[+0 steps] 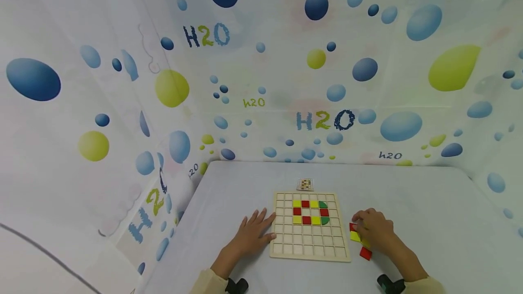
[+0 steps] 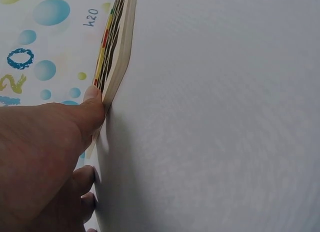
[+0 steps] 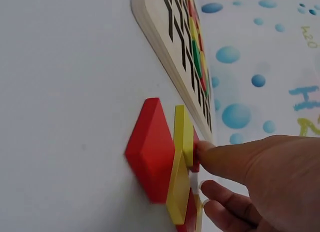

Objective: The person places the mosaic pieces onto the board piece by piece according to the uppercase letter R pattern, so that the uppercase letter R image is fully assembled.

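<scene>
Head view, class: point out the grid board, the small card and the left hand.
Grid board (image 1: 308, 240), head view: a bare lower cell.
Small card (image 1: 305, 184), head view: its middle.
Left hand (image 1: 253, 235), head view: back of the hand.

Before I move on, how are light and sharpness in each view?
Head view: soft light, mild sheen on the printed wall, board small but legible; left wrist view: soft shadow on the tabletop beside the left hand, board steeply foreshortened; right wrist view: nearest red piece slightly soft at its lower edge.

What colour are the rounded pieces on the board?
Green. The rounded pieces show best in the head view.
</scene>
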`<state>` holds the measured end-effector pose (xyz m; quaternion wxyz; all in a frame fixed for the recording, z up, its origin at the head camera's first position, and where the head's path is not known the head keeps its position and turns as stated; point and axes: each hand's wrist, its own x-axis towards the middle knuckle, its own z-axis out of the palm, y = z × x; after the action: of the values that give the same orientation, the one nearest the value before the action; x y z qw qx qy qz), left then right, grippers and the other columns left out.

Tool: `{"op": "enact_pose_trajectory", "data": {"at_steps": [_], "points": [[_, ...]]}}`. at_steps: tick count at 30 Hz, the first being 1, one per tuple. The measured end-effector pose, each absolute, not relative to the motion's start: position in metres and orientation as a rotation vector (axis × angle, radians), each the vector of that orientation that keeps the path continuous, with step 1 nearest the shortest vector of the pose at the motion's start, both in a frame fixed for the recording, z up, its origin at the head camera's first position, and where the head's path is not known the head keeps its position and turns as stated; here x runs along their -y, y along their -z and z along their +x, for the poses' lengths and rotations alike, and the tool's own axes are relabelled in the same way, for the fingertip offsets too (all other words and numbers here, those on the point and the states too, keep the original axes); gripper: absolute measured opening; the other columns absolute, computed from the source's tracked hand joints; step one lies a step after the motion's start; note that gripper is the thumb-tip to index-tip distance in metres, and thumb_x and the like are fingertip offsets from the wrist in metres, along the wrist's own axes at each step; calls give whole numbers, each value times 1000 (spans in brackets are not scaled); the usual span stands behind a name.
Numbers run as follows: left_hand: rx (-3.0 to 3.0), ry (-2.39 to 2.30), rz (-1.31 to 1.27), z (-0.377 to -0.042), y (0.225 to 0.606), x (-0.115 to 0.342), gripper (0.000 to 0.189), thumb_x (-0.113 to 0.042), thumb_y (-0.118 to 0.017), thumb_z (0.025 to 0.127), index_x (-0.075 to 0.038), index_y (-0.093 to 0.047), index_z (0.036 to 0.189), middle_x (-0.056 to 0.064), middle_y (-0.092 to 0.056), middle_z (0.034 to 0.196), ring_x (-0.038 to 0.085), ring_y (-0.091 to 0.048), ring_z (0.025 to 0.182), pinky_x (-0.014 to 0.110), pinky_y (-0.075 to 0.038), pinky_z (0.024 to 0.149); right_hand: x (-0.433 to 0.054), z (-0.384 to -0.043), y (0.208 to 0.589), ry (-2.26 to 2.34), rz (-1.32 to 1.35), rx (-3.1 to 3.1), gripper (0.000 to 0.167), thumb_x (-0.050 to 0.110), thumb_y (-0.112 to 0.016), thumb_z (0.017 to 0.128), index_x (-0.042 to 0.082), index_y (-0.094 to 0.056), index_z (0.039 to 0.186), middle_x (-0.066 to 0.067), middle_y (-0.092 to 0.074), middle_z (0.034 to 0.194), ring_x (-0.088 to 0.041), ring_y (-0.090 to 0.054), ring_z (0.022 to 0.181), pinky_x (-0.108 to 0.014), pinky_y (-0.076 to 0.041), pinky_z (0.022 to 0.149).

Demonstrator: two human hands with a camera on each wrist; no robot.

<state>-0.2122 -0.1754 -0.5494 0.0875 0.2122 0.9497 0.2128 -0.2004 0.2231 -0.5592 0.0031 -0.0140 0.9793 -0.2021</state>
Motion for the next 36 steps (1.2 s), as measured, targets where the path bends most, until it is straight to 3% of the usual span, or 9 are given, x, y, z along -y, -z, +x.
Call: {"op": "enact_pose_trajectory", "data": {"at_steps": [5, 14, 36], "points": [[-2830, -621, 629, -214, 551, 175, 68, -49, -60, 105, -20, -42, 163, 15, -31, 172, 44, -23, 160, 71, -16, 125, -214, -206, 560, 597, -41, -3098, 12, 19, -77, 96, 18, -72, 107, -15, -66, 111, -34, -60, 101, -57, -48, 80], [-2830, -614, 626, -213, 550, 174, 67, -49, -60, 105, -21, -42, 163, 15, -31, 172, 44, -23, 160, 71, -16, 125, -213, -209, 559, 626, 52, -3047, 24, 28, -83, 93, 16, -70, 108, -14, -63, 109, -30, -57, 96, -57, -44, 81], [-2831, -621, 614, -214, 553, 175, 67, -50, -60, 105, -23, -41, 164, 13, -30, 173, 43, -22, 160, 71, -16, 125, -208, -208, 557, 775, 6, -3021, 33, 18, -82, 92, 6, -68, 120, -16, -63, 114, -28, -59, 99, -54, -47, 81]]}}
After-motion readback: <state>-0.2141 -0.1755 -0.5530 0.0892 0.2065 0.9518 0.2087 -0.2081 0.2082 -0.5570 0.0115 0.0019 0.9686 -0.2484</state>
